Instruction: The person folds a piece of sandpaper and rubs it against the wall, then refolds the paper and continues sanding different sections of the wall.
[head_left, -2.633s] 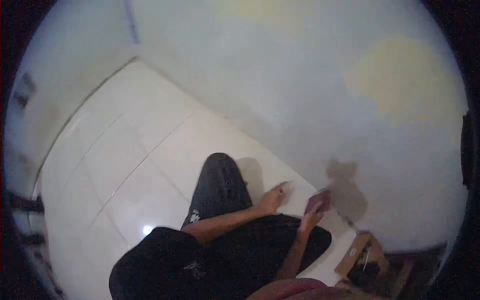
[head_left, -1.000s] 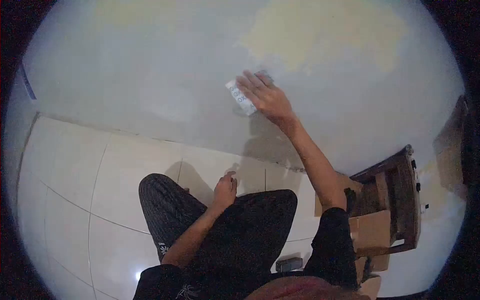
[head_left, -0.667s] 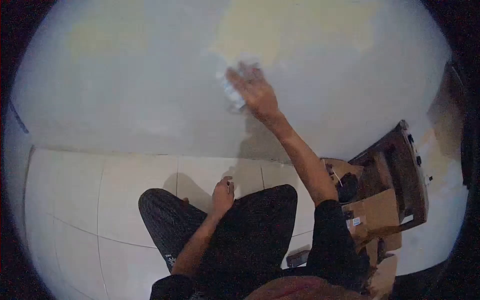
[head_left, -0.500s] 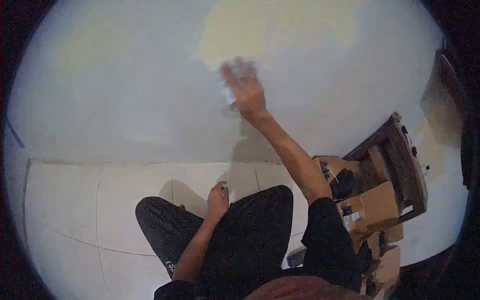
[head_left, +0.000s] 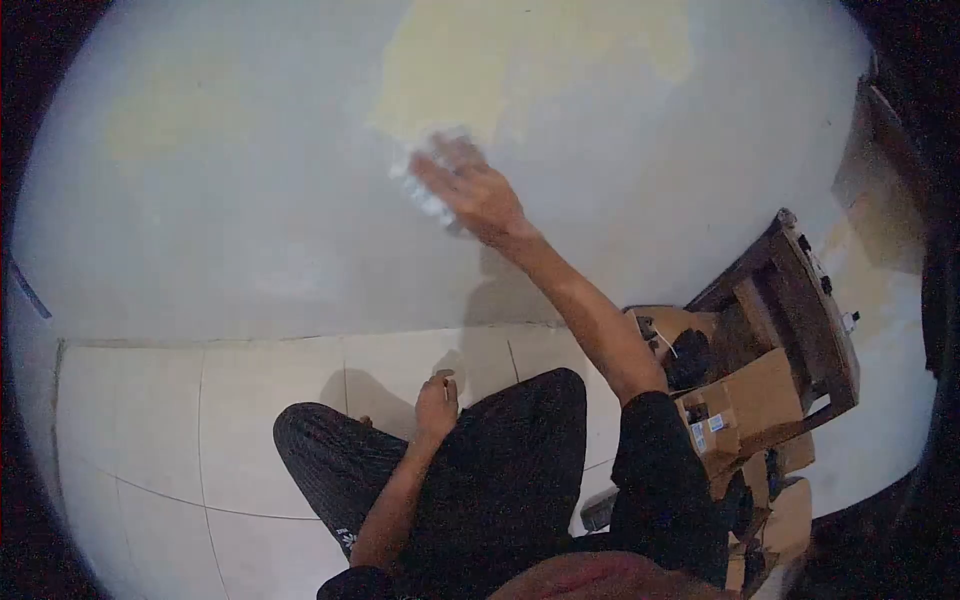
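Observation:
My right hand (head_left: 470,190) is stretched out against the wall (head_left: 300,200), its fingers spread and smeared by motion. Under the palm and fingers a white crumpled wad (head_left: 425,195) shows, pressed to the wall just below a pale yellow patch (head_left: 440,75). Between my knees, low over the floor, my left hand (head_left: 437,405) has its fingers curled together; what is in them, if anything, I cannot make out. A small dark spot shows just past its fingertips.
On the right stand a dark wooden piece of furniture (head_left: 830,350) and open cardboard boxes (head_left: 750,405) with dark items inside. White floor tiles (head_left: 270,430) meet the wall ahead. My crossed legs in dark trousers (head_left: 500,460) fill the near middle.
My right hand has slid left and slightly down across the wall with the white wad. The view has shifted slightly. My left hand stays nearly in place.

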